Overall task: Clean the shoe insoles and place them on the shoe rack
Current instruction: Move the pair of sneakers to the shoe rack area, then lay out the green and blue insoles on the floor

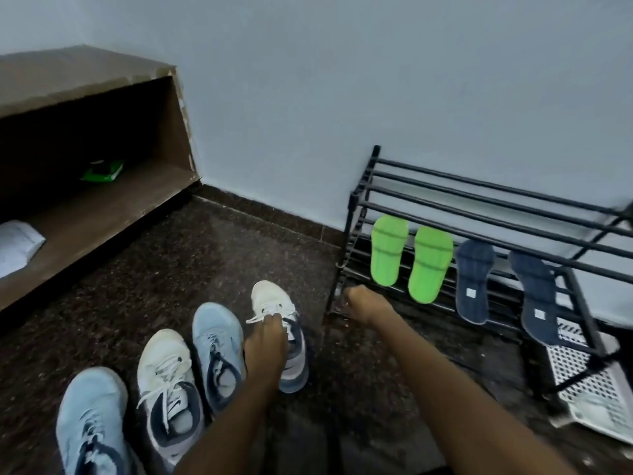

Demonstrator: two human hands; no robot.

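A dark speckled floor (205, 255) meets a pale wall (308, 97). Four insoles, two green (388, 250) and two navy (474, 279), lean on the black shoe rack (479, 193). The left hand (269, 332) pinches a white shoe's (274, 303) laces; the right hand (364, 303) hangs just beside the rack, its fingers hidden, so their spread is unclear.

Black metal rack (479, 200) — thin painted bars, a dull sheen. Green insoles (407, 258) look like ribbed foam, matt; the navy insoles (503, 289) seem cloth-faced, finely lined. Floor (191, 265) is dark speckled stone, polished. Sneakers (164, 371) show knitted mesh with woven laces. The low shelf (85, 84) is brown wood laminate — chipped along its edge. White perforated plastic tray (589, 382).
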